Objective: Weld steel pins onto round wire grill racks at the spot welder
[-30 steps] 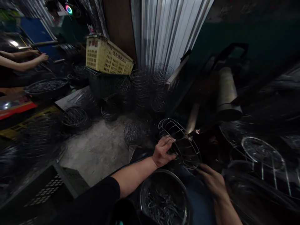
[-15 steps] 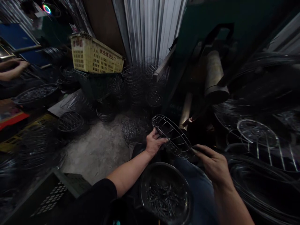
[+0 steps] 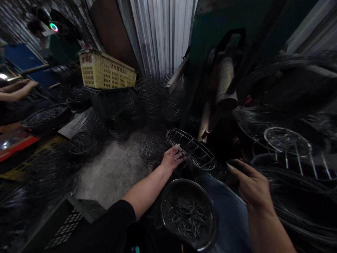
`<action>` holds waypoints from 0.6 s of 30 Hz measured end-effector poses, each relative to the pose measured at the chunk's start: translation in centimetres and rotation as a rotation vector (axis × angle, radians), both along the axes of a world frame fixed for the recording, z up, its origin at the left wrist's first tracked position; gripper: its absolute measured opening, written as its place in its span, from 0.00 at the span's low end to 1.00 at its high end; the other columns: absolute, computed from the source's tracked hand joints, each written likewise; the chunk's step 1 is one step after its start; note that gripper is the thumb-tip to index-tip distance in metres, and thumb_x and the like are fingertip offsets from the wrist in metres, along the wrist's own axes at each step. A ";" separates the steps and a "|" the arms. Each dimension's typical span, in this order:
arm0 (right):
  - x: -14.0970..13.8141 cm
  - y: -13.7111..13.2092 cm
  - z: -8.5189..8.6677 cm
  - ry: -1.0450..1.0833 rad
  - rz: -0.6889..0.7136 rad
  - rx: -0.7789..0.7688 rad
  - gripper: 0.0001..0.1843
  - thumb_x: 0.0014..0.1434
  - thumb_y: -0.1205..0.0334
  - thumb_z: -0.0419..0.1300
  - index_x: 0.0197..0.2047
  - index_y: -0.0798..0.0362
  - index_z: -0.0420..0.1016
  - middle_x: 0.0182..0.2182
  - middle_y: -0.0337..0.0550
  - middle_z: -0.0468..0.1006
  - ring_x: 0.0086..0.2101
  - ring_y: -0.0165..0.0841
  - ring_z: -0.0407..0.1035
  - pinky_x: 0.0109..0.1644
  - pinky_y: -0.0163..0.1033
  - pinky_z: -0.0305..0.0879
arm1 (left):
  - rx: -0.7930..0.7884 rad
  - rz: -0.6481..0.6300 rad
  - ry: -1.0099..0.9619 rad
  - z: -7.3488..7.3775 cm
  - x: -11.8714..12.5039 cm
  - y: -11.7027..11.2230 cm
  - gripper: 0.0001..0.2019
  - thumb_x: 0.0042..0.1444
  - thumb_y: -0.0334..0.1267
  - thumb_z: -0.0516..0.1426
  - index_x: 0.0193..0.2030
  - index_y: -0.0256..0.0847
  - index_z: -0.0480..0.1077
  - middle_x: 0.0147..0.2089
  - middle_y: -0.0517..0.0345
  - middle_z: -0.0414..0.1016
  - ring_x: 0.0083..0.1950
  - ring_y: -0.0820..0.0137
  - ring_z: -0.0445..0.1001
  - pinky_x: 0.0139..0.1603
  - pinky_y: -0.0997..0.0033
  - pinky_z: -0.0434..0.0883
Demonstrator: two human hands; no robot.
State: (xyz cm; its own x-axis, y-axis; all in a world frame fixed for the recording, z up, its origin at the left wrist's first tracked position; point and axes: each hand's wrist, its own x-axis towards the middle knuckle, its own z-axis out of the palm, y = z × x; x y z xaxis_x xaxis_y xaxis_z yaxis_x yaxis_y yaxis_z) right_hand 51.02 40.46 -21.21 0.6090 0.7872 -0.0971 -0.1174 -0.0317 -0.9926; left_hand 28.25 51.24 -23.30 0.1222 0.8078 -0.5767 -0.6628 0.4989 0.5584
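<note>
My left hand (image 3: 172, 158) grips the near side of an oval wire basket (image 3: 193, 149), its fingers on the rods. The basket is tilted, with a rim hoop and short cross wires. My right hand (image 3: 254, 184) hangs right of the basket, apart from it, thumb and forefinger drawn together; whatever is between them is too dark to make out. Below the hands, at my lap, a round metal bowl (image 3: 163, 207) holds many short bent wire pieces (image 3: 187, 219).
A machine with a cylindrical part (image 3: 225, 84) stands ahead. Wire coils (image 3: 297, 207) and a wire rack with a round dish (image 3: 288, 141) are at right. A yellow crate (image 3: 107, 70), wire stacks (image 3: 149, 95) and a green crate (image 3: 65, 221) lie left. Another person's hands (image 3: 25, 88) show far left.
My right hand has moved right, away from the basket's end. The basket has tipped flatter in my left hand. The view has shifted slightly.
</note>
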 end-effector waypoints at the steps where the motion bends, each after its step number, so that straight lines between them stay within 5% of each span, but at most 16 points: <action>1: -0.1 -0.1 0.1 0.015 -0.010 0.006 0.22 0.36 0.52 0.79 0.36 0.51 0.85 0.33 0.42 0.84 0.32 0.32 0.77 0.35 0.32 0.75 | -0.018 0.000 -0.004 0.0 -0.1 0.0 0.10 0.50 0.36 0.65 0.38 0.38 0.71 0.37 0.54 0.73 0.38 0.62 0.76 0.48 0.51 0.74; 9: -0.6 -0.8 1.1 0.282 -0.140 -0.010 0.29 0.20 0.57 0.82 0.31 0.51 0.83 0.25 0.38 0.81 0.23 0.28 0.72 0.26 0.31 0.72 | -0.125 -0.035 -0.055 0.0 -0.8 0.3 0.13 0.66 0.45 0.55 0.41 0.35 0.70 0.33 0.52 0.75 0.37 0.63 0.78 0.43 0.59 0.76; 18: -0.6 -1.0 0.7 0.267 -0.140 0.037 0.26 0.22 0.55 0.80 0.29 0.53 0.82 0.22 0.39 0.79 0.20 0.31 0.71 0.22 0.36 0.71 | -0.172 -0.015 -0.085 0.7 -1.0 -0.3 0.28 0.63 0.57 0.56 0.46 0.26 0.71 0.32 0.43 0.75 0.34 0.63 0.77 0.38 0.65 0.75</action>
